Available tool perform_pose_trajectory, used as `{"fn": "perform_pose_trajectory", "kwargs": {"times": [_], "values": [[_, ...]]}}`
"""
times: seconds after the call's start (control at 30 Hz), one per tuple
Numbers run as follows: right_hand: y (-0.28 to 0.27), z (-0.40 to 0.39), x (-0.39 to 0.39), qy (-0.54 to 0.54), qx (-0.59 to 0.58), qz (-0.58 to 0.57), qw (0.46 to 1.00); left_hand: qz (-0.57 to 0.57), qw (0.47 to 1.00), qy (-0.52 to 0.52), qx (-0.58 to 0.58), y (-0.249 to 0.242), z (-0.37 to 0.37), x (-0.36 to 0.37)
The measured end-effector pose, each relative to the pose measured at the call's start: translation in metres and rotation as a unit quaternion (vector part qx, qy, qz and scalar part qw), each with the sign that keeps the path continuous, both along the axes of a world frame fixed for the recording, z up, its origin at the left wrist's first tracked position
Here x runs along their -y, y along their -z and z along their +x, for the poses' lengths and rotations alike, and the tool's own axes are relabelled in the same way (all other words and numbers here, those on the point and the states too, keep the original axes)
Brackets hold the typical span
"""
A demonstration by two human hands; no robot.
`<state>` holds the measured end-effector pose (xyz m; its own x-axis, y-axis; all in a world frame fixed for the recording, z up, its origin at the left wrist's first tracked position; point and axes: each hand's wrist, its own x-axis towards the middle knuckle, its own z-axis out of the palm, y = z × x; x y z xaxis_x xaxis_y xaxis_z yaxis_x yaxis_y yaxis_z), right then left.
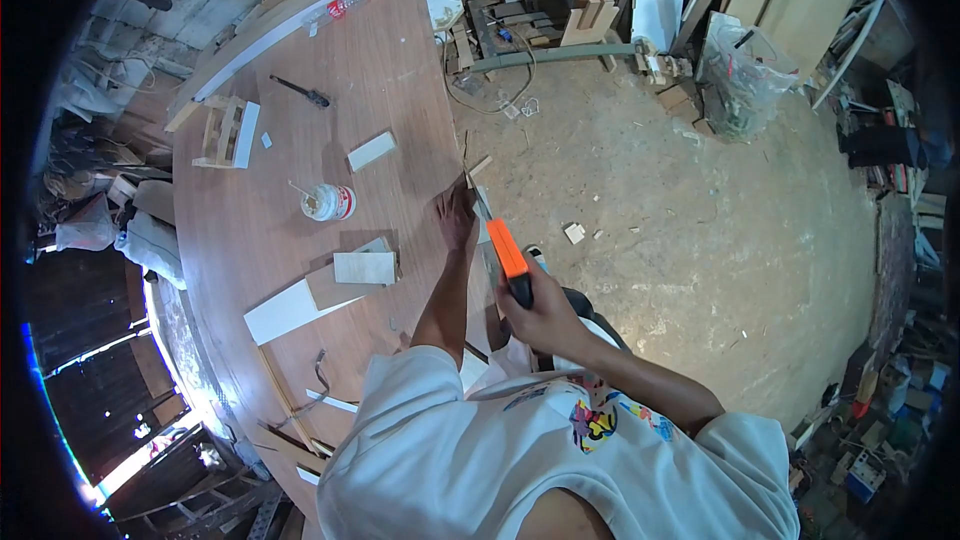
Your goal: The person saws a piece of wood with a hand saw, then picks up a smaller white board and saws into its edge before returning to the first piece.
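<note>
My right hand [545,308] is wrapped around the handle of a handsaw [507,248], orange with a black end. Its narrow blade runs up and left along the table edge, close to my left hand. My left hand [457,215] lies flat with its fingers spread at that edge. Just past its fingertips a thin pale wood strip [481,167] juts over the edge, by the blade's far end. Whether the strip continues beneath my fingers is hidden. Where the teeth meet the wood is too small to tell.
On the brown table [400,60] are a jar [328,202] with a stick in it, a white block [372,151], stacked boards [364,268], a small wooden frame [227,133], a dark tool [300,91] and a bottle [351,4]. Wood scraps [574,233] dot the floor.
</note>
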<state>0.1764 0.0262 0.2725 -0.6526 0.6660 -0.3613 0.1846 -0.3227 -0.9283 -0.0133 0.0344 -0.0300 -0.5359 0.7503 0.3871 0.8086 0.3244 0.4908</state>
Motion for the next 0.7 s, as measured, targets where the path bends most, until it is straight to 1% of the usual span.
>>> {"fn": "perform_pose_trajectory", "kwargs": {"times": [0.07, 0.13, 0.17, 0.23, 0.27, 0.33, 0.4, 0.47, 0.57, 0.63, 0.7], "values": [[0.022, -0.016, -0.012, 0.003, -0.001, -0.012, 1.000, -0.023, 0.999, 0.004, 0.035, -0.010, 0.002, -0.002], [0.044, -0.030, -0.020, 0.046, -0.011, 0.088, 0.995, -0.014, 0.999, 0.014, 0.043, -0.020, 0.003, -0.003], [0.050, -0.033, -0.019, 0.044, -0.011, 0.084, 0.995, -0.005, 0.998, 0.028, 0.050, -0.026, 0.004, -0.001], [0.055, -0.040, -0.024, 0.050, 0.071, 0.088, 0.992, 0.001, 0.999, 0.026, 0.038, -0.028, 0.003, -0.006], [0.058, -0.042, -0.020, 0.050, 0.072, 0.087, 0.992, -0.012, 0.998, 0.030, 0.045, -0.028, 0.003, -0.005], [0.062, -0.044, -0.008, 0.073, 0.042, 0.089, 0.992, -0.027, 0.998, 0.030, 0.053, -0.022, 0.002, -0.003], [0.063, -0.042, 0.008, 0.093, 0.028, 0.095, 0.991, -0.034, 0.997, 0.060, 0.046, -0.019, -0.001, 0.000], [0.060, -0.038, 0.016, 0.114, 0.011, 0.116, 0.987, -0.030, 0.997, 0.045, 0.046, -0.020, 0.002, 0.000], [0.058, -0.035, 0.015, 0.094, 0.032, 0.110, 0.989, -0.018, 0.998, 0.025, 0.055, -0.028, 0.000, -0.011], [0.055, -0.033, 0.013, 0.056, 0.070, 0.074, 0.993, -0.020, 0.997, 0.022, 0.067, -0.028, 0.006, -0.001], [0.049, -0.034, 0.008, 0.068, 0.056, 0.079, 0.993, -0.033, 0.998, 0.003, 0.047, -0.029, 0.005, -0.006]]}}
